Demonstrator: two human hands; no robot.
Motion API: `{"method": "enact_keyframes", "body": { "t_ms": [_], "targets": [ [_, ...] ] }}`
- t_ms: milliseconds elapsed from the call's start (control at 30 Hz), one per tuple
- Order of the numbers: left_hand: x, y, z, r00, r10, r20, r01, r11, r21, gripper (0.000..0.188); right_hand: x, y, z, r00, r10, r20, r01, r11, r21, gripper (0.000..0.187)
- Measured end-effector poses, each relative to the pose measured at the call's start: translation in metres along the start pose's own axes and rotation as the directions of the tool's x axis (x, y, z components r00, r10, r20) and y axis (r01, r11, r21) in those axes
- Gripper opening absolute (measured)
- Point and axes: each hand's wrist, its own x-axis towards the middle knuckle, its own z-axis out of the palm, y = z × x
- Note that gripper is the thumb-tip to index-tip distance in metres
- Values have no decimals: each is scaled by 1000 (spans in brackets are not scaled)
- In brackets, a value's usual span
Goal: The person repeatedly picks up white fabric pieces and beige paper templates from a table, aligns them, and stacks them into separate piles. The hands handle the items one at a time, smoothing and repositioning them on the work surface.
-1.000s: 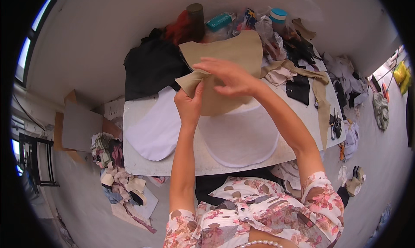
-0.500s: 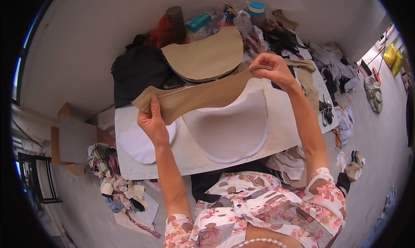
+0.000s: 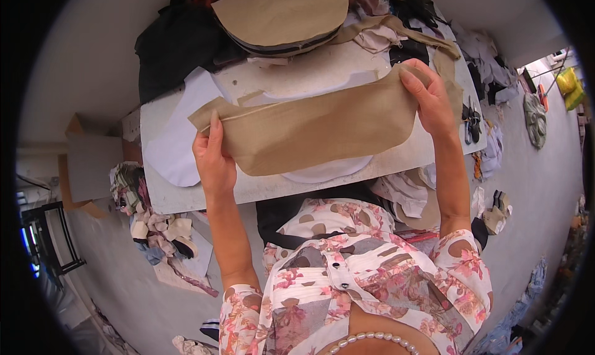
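A tan fabric piece [image 3: 316,129] with one curved edge is stretched out between both hands above the table. My left hand [image 3: 215,160] pinches its left end, the thumb on top near a pale seam line. At the upper right corner, my right hand [image 3: 429,98] grips the cloth between thumb and fingers. Beneath it lies a white rounded piece [image 3: 328,171], mostly hidden by the tan cloth. Another white piece [image 3: 176,135] rests on the table to the left. Beyond, a stack of tan half-round pieces [image 3: 285,14] has dark layers below its top.
The white table [image 3: 176,197] carries black cloth [image 3: 180,51] at the far left and tan strips [image 3: 403,30] at the far right. Dark-handled scissors [image 3: 471,122] lie by its right edge. Fabric scraps [image 3: 167,234] and a cardboard box [image 3: 93,163] are on the floor at left.
The tan fabric has been spread open and tilted, so more of its face shows and it covers more of the white piece. My right hand has moved right. The view has shifted nearer.
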Motion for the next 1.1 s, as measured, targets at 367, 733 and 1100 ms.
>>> {"method": "enact_keyframes", "body": {
  "t_ms": [367, 733, 1100],
  "targets": [
    [9, -48, -19, 970, -220, -107, 222, 975, 12, 24, 7, 41, -9, 990, 134, 33, -128, 983, -132, 26],
    [41, -86, -20, 969, 226, -96, 8, 363, 932, 31, 38, 117, -13, 985, -94, -143, -51, 637, -769, 24],
    [42, -90, -8, 947, 303, -103, 43, 199, 979, 26, 43, 126, -6, 955, -204, -217, -74, 543, -836, 22]
  ]
}}
